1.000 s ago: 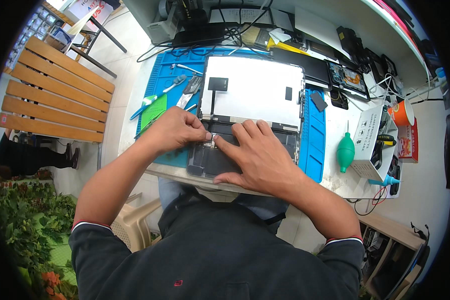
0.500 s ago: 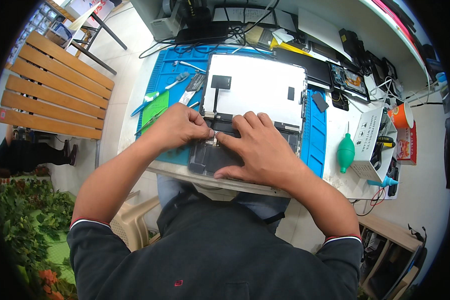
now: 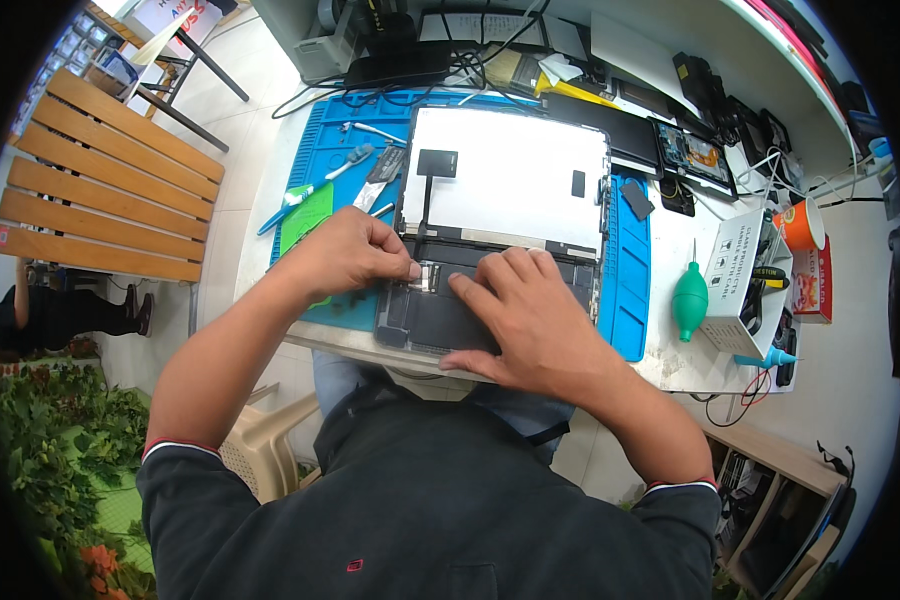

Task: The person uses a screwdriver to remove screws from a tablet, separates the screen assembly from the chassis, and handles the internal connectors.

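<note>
An opened tablet lies on the blue work mat point(image 3: 630, 290). Its screen panel point(image 3: 510, 170), white back up, is folded away from me; its dark body point(image 3: 435, 325) lies nearest me. A black ribbon cable point(image 3: 427, 205) with a square end runs down the panel towards the body. My left hand point(image 3: 355, 250) pinches thumb and forefinger together beside a small metallic connector area point(image 3: 430, 278) at the body's left; whatever is between the fingertips is too small to make out. My right hand point(image 3: 530, 320) rests over the body's right part, thumb and fingers apart, holding nothing.
Left of the tablet lie a toothbrush point(image 3: 300, 210), a green card point(image 3: 308, 215) and small tools. To the right stand a green air blower point(image 3: 690, 300), a white box of tools point(image 3: 745, 275) and an orange cup point(image 3: 800, 225). Cables and other devices point(image 3: 695, 155) crowd the back.
My right hand has drawn back to the right and slightly towards me, uncovering the connector area. My left fingertips have shifted slightly left, still pinched.
</note>
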`<move>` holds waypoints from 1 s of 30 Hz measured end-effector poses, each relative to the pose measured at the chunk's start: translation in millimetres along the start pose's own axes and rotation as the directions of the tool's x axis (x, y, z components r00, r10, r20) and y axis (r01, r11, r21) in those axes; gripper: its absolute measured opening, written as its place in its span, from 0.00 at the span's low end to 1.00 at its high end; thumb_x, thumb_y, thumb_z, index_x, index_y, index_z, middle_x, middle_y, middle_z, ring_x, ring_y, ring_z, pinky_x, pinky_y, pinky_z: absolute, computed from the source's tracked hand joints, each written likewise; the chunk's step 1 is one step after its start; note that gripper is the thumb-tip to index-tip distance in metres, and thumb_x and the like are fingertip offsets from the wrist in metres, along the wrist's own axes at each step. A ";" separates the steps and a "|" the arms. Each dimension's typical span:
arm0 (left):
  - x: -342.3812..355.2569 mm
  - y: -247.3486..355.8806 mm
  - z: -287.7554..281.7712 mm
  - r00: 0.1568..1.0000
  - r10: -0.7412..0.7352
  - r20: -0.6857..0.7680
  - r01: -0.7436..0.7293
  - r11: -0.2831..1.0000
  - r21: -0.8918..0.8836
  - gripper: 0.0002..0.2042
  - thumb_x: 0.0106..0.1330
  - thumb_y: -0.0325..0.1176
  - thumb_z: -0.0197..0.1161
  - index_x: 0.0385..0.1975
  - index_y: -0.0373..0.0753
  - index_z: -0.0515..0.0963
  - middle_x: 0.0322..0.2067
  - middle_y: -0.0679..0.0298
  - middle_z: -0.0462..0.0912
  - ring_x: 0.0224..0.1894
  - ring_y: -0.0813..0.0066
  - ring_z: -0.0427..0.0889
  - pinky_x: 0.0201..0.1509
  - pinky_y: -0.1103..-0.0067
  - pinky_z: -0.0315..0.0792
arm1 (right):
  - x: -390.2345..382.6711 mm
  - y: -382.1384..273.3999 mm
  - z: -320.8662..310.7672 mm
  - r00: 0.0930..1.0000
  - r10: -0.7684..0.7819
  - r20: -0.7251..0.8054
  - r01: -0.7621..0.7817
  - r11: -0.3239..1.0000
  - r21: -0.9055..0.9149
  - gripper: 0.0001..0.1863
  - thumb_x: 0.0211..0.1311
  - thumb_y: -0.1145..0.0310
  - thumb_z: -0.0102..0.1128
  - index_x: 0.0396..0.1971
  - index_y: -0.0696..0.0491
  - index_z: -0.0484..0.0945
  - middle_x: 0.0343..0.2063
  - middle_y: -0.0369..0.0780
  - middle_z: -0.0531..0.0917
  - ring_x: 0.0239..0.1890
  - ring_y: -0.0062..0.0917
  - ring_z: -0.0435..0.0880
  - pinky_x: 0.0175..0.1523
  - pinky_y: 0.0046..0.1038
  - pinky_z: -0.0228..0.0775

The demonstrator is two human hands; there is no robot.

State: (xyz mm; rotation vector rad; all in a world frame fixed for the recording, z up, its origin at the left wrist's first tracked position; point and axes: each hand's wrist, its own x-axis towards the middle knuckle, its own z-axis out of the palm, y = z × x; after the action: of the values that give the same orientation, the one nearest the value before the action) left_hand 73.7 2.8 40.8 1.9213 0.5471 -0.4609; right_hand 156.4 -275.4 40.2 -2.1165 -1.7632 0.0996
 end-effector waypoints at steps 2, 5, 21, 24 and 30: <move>0.0 -0.2 -1.2 1.000 0.001 0.027 0.000 0.999 -0.036 0.13 0.61 0.37 0.85 0.31 0.33 0.91 0.22 0.71 0.83 0.22 0.85 0.73 0.25 0.82 0.62 | -2.2 -6.5 2.6 1.000 -0.008 0.005 0.008 1.000 0.006 0.41 0.65 0.36 0.73 0.60 0.60 0.83 0.48 0.45 0.78 0.56 0.39 0.75 0.67 0.41 0.66; 1.0 -1.5 -4.8 0.998 -0.018 0.058 0.024 0.994 -0.110 0.13 0.61 0.37 0.85 0.32 0.34 0.90 0.23 0.72 0.83 0.21 0.86 0.72 0.25 0.83 0.60 | -3.0 -9.5 5.2 1.000 -0.003 0.006 0.003 1.000 0.024 0.40 0.66 0.37 0.73 0.60 0.60 0.83 0.48 0.45 0.78 0.56 0.39 0.75 0.67 0.41 0.66; 2.9 9.1 -14.2 0.968 -0.105 0.226 0.174 0.935 -0.310 0.13 0.67 0.39 0.82 0.31 0.37 0.88 0.21 0.78 0.74 0.20 0.89 0.63 0.23 0.85 0.53 | 34.8 6.0 43.4 0.937 -0.062 -0.343 0.072 0.997 0.016 0.13 0.64 0.67 0.76 0.44 0.57 0.85 0.38 0.42 0.83 0.45 0.37 0.84 0.54 0.38 0.75; 3.3 5.8 -13.7 0.990 -0.088 0.115 0.117 0.954 -0.275 0.14 0.70 0.43 0.80 0.33 0.38 0.87 0.21 0.79 0.71 0.20 0.90 0.61 0.23 0.85 0.52 | 44.1 10.6 34.8 0.924 0.150 -0.351 -0.003 0.922 0.387 0.09 0.67 0.69 0.73 0.41 0.58 0.87 0.36 0.46 0.85 0.41 0.41 0.86 0.50 0.41 0.79; -5.7 10.1 -6.3 0.990 0.137 -0.044 -0.143 0.919 -0.368 0.17 0.75 0.45 0.75 0.50 0.37 0.86 0.22 0.80 0.70 0.20 0.91 0.60 0.24 0.85 0.52 | 63.6 28.8 9.4 0.917 0.393 -0.069 -0.256 0.713 0.653 0.11 0.76 0.69 0.67 0.42 0.63 0.89 0.29 0.51 0.88 0.32 0.40 0.88 0.45 0.42 0.79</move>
State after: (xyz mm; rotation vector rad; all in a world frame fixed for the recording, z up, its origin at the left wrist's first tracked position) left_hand 75.2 4.1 53.9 1.5877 0.4662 -0.2278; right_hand 193.9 -216.0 33.8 -1.8081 -1.0053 0.4873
